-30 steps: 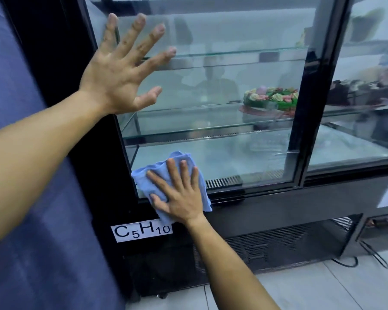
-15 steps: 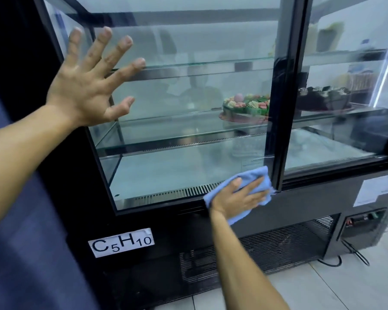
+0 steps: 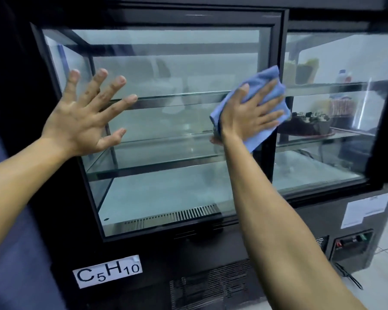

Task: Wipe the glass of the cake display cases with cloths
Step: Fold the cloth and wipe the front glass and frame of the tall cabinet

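**Glass-fronted cake display, cloth at right edge of pane**

Glass front pane (image 3: 166, 135), flat and rectangular, set in a black frame (image 3: 278, 63); two clear shelves inside with nothing visible on them, ribbed metal vent (image 3: 184, 214) along the floor. White label (image 3: 108, 272), "C5H10", stuck low on the black base. Left hand (image 3: 85, 115): released, fingers splayed and straight at the pane's left side, holding nothing. Right hand (image 3: 251, 117): fingers straight, pressing a soft, crumpled blue cloth (image 3: 264, 86) flat against the pane's upper right, at the frame post. Adjoining case (image 3: 345, 175): middle shelf bears a dark cake (image 3: 307, 126); the upper shelf's contents are blurred. Control panel (image 3: 352, 245) below it.
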Available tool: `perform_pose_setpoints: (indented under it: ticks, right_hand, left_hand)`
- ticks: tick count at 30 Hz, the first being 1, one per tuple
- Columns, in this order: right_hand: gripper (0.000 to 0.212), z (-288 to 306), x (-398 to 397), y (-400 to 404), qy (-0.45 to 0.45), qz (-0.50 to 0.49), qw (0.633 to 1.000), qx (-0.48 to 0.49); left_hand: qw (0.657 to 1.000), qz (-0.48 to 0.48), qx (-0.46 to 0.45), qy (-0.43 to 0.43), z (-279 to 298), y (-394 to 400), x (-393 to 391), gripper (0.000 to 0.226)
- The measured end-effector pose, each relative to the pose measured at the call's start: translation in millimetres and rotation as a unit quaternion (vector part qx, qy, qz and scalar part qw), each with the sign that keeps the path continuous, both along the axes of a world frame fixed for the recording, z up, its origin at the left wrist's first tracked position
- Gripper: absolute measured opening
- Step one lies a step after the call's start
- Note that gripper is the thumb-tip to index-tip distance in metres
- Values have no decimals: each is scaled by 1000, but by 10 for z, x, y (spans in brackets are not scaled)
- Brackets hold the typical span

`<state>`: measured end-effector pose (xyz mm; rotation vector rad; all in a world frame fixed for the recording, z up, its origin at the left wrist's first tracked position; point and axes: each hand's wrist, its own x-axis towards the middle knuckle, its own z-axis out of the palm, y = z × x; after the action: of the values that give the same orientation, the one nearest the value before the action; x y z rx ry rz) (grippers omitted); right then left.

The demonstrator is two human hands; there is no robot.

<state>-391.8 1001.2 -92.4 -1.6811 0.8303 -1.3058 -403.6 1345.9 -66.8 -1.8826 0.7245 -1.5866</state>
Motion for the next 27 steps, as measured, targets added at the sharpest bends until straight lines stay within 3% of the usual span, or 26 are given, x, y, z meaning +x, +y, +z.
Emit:
perform_pose_setpoints:
  ticks: [3, 6, 11, 13, 15, 20, 23, 27]
  right_hand:
    - [73, 454, 7, -175, -59, 11, 984, -170]
    - [69, 64, 45, -550, -89, 34, 966, -240]
    - [80, -1168, -95, -412, -91, 76, 993, -6]
    - [80, -1028, -78, -355, -73, 60, 993, 66]
    - [77, -474, -26, -332, -66, 36, 994, 80]
    - [69, 1075, 45, -229, -84, 15, 994, -66]
    - [75, 1465, 37, 144, -103, 31, 976, -189]
    - [71, 1122, -2, 425, -115, 70, 858, -495]
  left_hand:
    - [1000, 6, 5, -7, 2, 15, 14, 78]
    - [1000, 0, 4, -10, -3, 11, 30, 78]
    - [1000, 0, 1, -15, 9, 20, 28, 76]
    - [1000, 7, 0, -22, -1, 16, 15, 76]
    - [1000, 8, 0, -25, -1, 3, 12, 75]
    - [1000, 9, 1, -27, -16, 17, 8, 74]
    - [1000, 5, 5, -24, -1, 13, 9, 74]
    - [1000, -7, 6, -24, -4, 27, 13, 74]
